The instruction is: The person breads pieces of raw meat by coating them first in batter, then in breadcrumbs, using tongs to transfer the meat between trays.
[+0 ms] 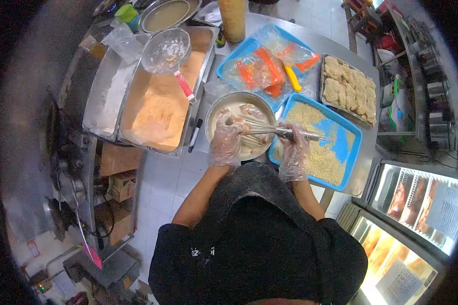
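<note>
A metal whisk (285,132) lies across the bowl, its wire loops pointing left. My right hand (295,152), in a clear plastic glove, is closed around its steel handle. My left hand (225,142), gloved the same way, is over the left side of the bowl with its fingers curled by the wire tips; what they grip is hidden. Under both sits a round metal bowl (211,108) of pale, creamy batter (247,151) with pieces of what looks like raw meat (251,110) in it. Right of the bowl, a blue tray (355,152) holds pale crumbs (310,157).
Two deep metal pans at left hold white flour (107,96) and orange-tan powder (160,109); a red-handled strainer (166,51) rests on them. Behind are a blue tray of plastic bags (262,68) and a yellow handle (292,79). A tray of breaded pieces (348,89) stands back right.
</note>
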`<state>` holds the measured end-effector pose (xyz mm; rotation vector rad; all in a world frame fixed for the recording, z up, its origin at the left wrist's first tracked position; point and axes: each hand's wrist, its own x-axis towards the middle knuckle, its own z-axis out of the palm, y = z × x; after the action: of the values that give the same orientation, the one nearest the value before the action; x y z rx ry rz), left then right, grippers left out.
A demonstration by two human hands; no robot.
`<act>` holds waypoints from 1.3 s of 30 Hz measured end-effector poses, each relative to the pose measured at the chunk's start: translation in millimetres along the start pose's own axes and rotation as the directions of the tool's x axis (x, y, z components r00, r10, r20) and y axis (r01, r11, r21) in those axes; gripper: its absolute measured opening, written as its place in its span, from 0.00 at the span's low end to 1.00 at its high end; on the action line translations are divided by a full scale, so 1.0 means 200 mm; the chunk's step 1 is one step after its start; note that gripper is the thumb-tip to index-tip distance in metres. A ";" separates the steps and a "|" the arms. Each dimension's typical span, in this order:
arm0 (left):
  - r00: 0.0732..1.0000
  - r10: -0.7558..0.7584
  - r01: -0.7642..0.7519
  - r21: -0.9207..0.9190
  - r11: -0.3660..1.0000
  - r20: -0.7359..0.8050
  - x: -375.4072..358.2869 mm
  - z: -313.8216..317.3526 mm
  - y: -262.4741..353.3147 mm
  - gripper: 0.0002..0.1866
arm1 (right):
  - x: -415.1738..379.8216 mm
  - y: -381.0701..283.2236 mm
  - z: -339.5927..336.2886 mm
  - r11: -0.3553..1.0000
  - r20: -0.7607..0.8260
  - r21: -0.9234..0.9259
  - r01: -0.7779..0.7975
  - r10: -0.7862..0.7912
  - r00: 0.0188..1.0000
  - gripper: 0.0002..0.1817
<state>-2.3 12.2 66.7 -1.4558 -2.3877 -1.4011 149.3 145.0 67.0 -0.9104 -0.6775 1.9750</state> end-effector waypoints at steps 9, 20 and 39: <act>0.983 -0.180 0.173 0.160 0.972 0.029 -0.07 -0.02 -0.02 0.14 | -0.02 -0.04 0.01 0.993 0.061 -0.085 0.080 -0.075 0.995 0.09; 0.906 -0.351 0.240 0.398 0.886 0.235 0.00 -0.05 -0.09 0.18 | -0.02 -0.03 -0.02 0.992 0.127 -0.092 0.088 -0.076 0.989 0.08; 0.785 -0.491 0.411 0.276 0.869 0.377 0.12 -0.16 -0.13 0.20 | -0.01 -0.02 -0.02 0.990 0.182 -0.105 0.093 -0.072 0.981 0.11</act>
<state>-47.5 3.4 77.9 -1.3116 -3.2274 -0.9277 155.8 146.7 68.0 -0.7651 -0.9223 1.9747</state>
